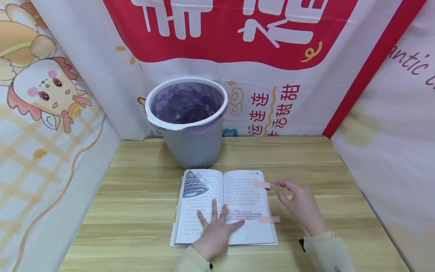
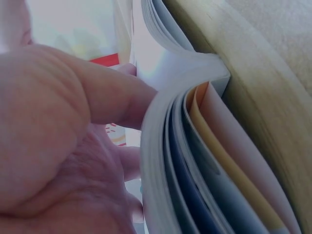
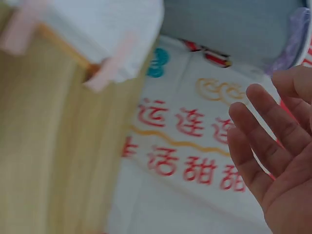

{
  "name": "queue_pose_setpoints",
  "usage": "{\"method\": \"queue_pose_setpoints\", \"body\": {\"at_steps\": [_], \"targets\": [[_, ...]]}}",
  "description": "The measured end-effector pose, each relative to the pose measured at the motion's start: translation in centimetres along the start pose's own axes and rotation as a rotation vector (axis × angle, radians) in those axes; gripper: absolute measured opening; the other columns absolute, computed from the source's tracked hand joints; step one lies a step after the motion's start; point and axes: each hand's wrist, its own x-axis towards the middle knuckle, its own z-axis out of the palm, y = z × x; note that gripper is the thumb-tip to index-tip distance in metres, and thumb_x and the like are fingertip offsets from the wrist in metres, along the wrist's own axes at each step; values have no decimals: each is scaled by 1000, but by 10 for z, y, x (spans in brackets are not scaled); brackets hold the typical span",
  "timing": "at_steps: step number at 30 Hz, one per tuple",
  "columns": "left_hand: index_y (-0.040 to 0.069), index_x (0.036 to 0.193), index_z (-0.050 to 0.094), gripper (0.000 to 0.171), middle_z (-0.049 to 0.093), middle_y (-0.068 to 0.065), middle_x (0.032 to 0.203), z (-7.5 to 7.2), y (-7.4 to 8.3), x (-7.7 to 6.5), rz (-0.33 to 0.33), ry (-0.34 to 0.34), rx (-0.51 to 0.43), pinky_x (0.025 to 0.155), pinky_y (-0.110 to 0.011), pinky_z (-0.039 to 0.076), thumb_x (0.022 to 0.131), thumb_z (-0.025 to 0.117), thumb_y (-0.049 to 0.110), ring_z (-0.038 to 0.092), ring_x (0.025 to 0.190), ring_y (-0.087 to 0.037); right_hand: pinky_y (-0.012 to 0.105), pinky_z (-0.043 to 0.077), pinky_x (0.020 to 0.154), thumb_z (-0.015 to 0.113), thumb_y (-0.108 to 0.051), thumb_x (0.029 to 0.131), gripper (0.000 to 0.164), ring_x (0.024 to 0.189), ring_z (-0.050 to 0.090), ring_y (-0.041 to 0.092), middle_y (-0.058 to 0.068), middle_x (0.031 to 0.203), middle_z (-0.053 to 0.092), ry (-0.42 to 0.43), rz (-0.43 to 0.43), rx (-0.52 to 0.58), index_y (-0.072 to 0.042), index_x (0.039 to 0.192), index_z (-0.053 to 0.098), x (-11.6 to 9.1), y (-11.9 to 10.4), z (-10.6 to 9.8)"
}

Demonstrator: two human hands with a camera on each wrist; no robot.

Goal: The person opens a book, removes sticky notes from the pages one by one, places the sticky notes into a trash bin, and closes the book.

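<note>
An open book [image 1: 246, 196] lies on the wooden table, printed text on both pages and a picture at the upper left. My left hand [image 1: 215, 232] rests across its lower middle with fingers spread and straight. In the left wrist view, the thumb side of the left hand [image 2: 73, 107] is against the curved page edges [image 2: 161, 161]. Two pink sticky strips stick out past the right page edge, an upper strip [image 1: 262, 184] and a lower strip [image 1: 269, 219]. Just right of the upper strip is my right hand [image 1: 300, 202], its fingers loosely bent and holding nothing.
Behind the book stands a grey trash bin [image 1: 193, 147] with a white rim and a purple liner bag [image 1: 183, 100]. A printed cloth [image 1: 306, 102] hangs at the back, with more cloth on both sides. Wooden table [image 1: 136, 196] surface extends left and right of the book.
</note>
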Motion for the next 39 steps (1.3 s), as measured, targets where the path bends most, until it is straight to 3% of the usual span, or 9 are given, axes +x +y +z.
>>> {"method": "queue_pose_setpoints", "body": {"at_steps": [6,14,22,29,39], "targets": [[48,139,53,91,27,-27,156,-1,0,-1,3,0,-3,86,-89,-3,72,65,-13,-6,141,-58,49,57,79,81,-1,78,30,92,70,31,11,102,74,-71,77,-56,-7,106,72,-44,18,10],[48,139,53,92,28,-28,156,-3,1,-3,3,2,10,87,-90,-1,70,68,-11,-4,142,-58,50,56,80,82,-2,77,33,94,70,32,10,104,73,-117,133,-79,-10,108,72,-73,30,19],[49,138,54,91,29,-27,156,-4,1,-2,0,-5,6,87,-90,-1,72,67,-12,-5,142,-58,53,49,95,85,0,70,53,111,63,33,12,120,68,-265,72,-106,-8,120,68,-82,38,27],[48,140,52,93,26,-28,156,-4,2,-3,7,-17,1,87,-89,-2,72,67,-12,-6,141,-58,53,51,92,87,2,66,56,109,63,33,12,118,68,-235,2,-129,-9,117,70,-86,43,33],[49,140,52,94,26,-28,156,-5,1,-2,1,-20,-1,87,-89,-3,71,65,-13,-7,141,-58,56,47,96,87,-1,67,56,113,60,34,12,121,67,-246,10,-112,-9,119,69,-88,44,40]]}}
